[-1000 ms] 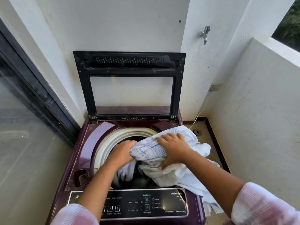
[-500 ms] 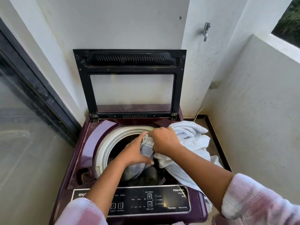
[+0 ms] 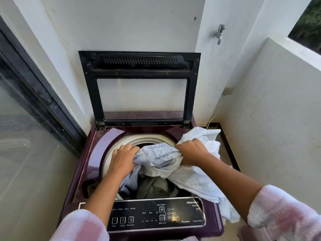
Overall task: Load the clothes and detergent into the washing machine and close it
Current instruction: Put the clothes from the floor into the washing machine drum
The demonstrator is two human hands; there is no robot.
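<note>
The maroon top-loading washing machine [image 3: 97, 146] stands with its black-framed lid [image 3: 139, 61] raised upright against the far wall. The round drum opening [image 3: 147, 138] is exposed. Inside the drum lies a heap of pale grey and bluish clothes [image 3: 156, 187], dim in the shadow and hard to tell apart. A pale blue-and-white patterned cloth [image 3: 157, 154] stretches across the opening. Its left part hangs down into the drum, and its right part spills over the machine's right edge and down the near right side. The left hand [image 3: 123, 159] grips the cloth's left end with fingers curled round a bunched fold, over the left side of the opening. The right hand [image 3: 192, 152] clutches a gathered bunch at the right rim, knuckles up, and its fingertips are buried in fabric. A dark recess [image 3: 91, 186] at the near left of the top is partly covered by the left forearm, so its contents cannot be made out. The control panel [image 3: 156, 214] runs along the near edge, its small labels mostly illegible. A metal tap [image 3: 219, 33] projects from the far right wall.
</note>
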